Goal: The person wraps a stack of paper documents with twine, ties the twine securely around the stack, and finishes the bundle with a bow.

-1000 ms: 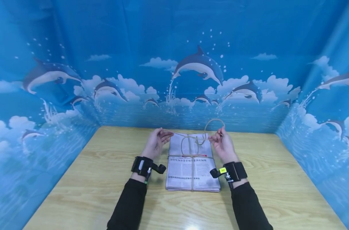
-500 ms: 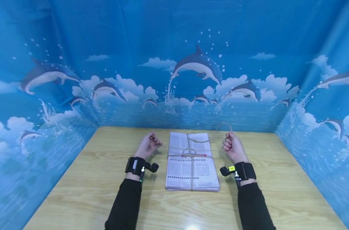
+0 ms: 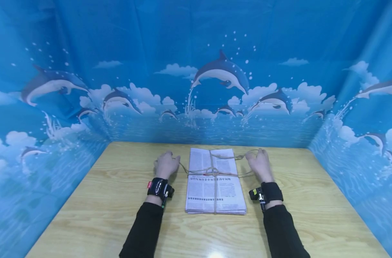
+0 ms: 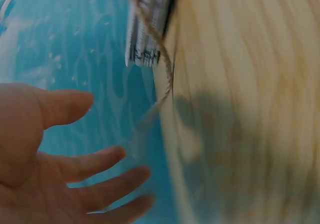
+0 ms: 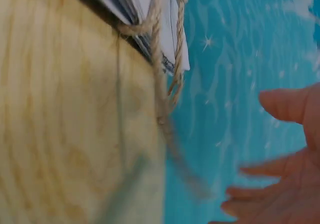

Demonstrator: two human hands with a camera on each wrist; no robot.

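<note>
A stack of newspapers (image 3: 200,206) lies on the table, bound crosswise with twine (image 3: 215,195). A small knot (image 3: 214,172) sits where the strands cross. My left hand (image 3: 167,165) is off the stack's left side, knuckles up in the head view. In the left wrist view its fingers (image 4: 95,166) are spread, and a loose twine end (image 4: 162,49) hangs apart from them. Beyond the stack's right side is my right hand (image 3: 260,165). The right wrist view has its thumb (image 5: 282,104) and fingers apart, with a blurred twine end (image 5: 175,149) dangling free.
The wooden table (image 3: 112,211) extends on both sides of the stack and in front of it. A blue dolphin-print curtain (image 3: 144,125) stands along the table's back edge and both sides. A black camera band (image 3: 272,191) is on each wrist.
Both hands moved apart and pulled the twine, and its wide loops shrank to a small knot at the crossing. Then the hands turned palms down and let the twine ends go.
</note>
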